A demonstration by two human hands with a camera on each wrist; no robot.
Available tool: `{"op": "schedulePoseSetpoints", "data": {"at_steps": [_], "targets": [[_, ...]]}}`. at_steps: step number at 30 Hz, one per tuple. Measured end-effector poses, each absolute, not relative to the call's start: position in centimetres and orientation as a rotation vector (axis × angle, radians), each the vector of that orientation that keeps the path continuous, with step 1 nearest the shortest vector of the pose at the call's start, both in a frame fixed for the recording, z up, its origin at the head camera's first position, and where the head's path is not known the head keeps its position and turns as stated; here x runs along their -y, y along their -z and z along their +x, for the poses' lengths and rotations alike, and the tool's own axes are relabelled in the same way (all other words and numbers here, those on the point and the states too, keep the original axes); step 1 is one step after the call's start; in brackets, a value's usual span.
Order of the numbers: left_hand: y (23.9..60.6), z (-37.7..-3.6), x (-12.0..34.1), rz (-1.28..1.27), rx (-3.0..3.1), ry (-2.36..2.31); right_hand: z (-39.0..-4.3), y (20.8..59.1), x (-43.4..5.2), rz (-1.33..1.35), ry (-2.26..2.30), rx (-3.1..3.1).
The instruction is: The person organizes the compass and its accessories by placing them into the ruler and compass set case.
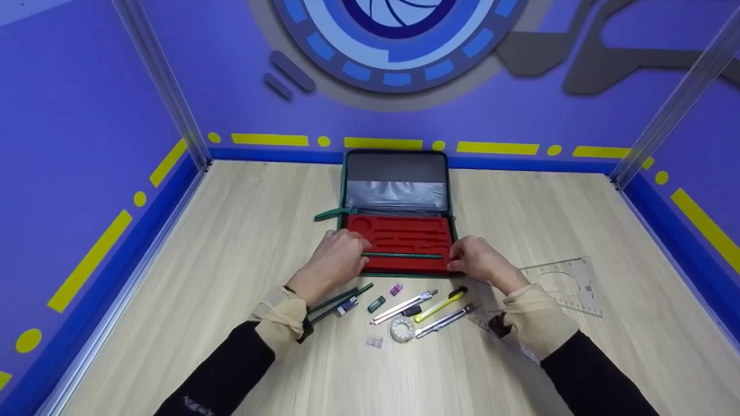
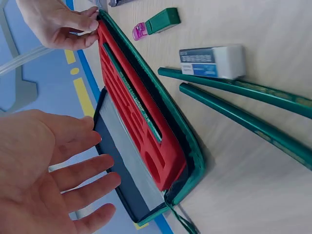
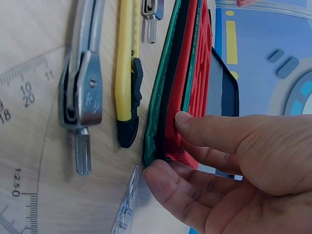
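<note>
Tools lie nearest the viewer on the wooden table [image 1: 231,242]: a tape roll [image 1: 401,330], a metal compass [image 1: 446,321], a yellow utility knife [image 1: 440,305] and a silver utility knife [image 1: 403,307], with a white eraser [image 1: 347,307] and two green pencils [image 1: 335,303] at 9 o'clock of them and a clear protractor ruler [image 1: 569,284] at 3 o'clock. Beyond these sits the open green zip case [image 1: 398,212], its red foam insert [image 1: 404,237] facing up and its grey lid [image 1: 396,180] lying back toward 12 o'clock. One green pencil [image 1: 402,255] rests in the long front slot of the insert, spanning the gap between the hands. Left hand [image 1: 338,260] is at the case's 9 o'clock edge, fingers straight and relaxed, holding nothing in the left wrist view. Right hand [image 1: 477,261] is at the 3 o'clock edge, thumb and fingertips [image 3: 187,118] pinching the case's front corner, the pencil's end just beside them.
</note>
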State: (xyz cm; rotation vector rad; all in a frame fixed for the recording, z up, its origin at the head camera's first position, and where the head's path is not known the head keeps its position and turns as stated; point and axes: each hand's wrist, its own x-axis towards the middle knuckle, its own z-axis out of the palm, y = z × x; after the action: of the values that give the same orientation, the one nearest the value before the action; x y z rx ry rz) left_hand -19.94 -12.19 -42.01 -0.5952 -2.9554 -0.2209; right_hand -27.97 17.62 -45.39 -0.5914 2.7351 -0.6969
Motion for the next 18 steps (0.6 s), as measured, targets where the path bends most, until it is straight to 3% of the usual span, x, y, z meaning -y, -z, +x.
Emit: {"op": "schedulePoseSetpoints", "data": {"at_steps": [18], "targets": [[44.3,-14.1,16.2,-0.44,3.16,0.283,-28.1,45.4,-17.5,-0.576,0.734,-2.715]]}}
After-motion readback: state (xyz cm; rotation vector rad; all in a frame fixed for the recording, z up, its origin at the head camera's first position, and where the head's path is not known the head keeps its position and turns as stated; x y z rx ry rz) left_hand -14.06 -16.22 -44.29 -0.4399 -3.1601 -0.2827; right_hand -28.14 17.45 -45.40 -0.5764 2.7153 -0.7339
